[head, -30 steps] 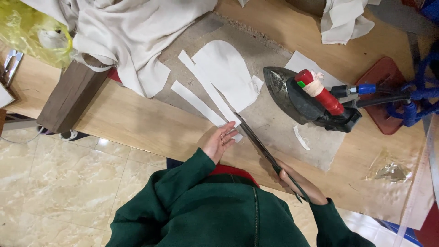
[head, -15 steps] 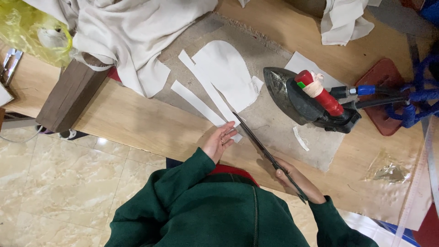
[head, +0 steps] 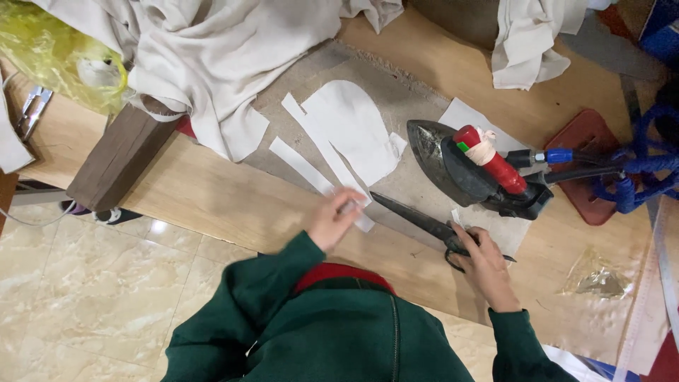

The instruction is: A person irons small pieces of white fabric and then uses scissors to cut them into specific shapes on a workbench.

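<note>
- Scissors (head: 417,221): long dark tailor's pair, lying flat on tabletop (head: 212,198) near the front edge, blades pointing far-left, handles at near-right.
- Right hand (head: 484,265): fingers curled over the scissor handles, gripping them; blades look shut or nearly so, can't tell exactly.
- Left hand (head: 334,218): fingers loosely bent, tips pinching/touching the near end of a narrow white strip (head: 318,180); slightly blurred, so can't tell how firm the hold is.
- Strip runs diagonally far-left from left hand; second white strip (head: 322,145) just beside it, parallel.
- Rounded white cut piece (head: 353,131) lies further in, on a grey felt-like pad (head: 396,92), touching the strips.
- Iron (head: 460,166): dark, heavy, red handle w/ white wrap, sits on pad right of the cut piece, just beyond the scissors; blue-tipped cable fitting off its right end.
- Red flat rest (head: 583,152) right of iron, w/ blue cord (head: 636,184) coiled over it.
- Far left: pile of cream cloth (head: 226,49) draped over a dark wood block (head: 117,159); yellow plastic bag (head: 60,60) at far-left corner.
- More cream cloth (head: 527,39) at far right.
- Clear plastic wrapper (head: 598,279), crumpled, on tabletop near right, well apart from right hand.
- Person wears green sleeves, red collar; tiled floor (head: 92,304) below.
</note>
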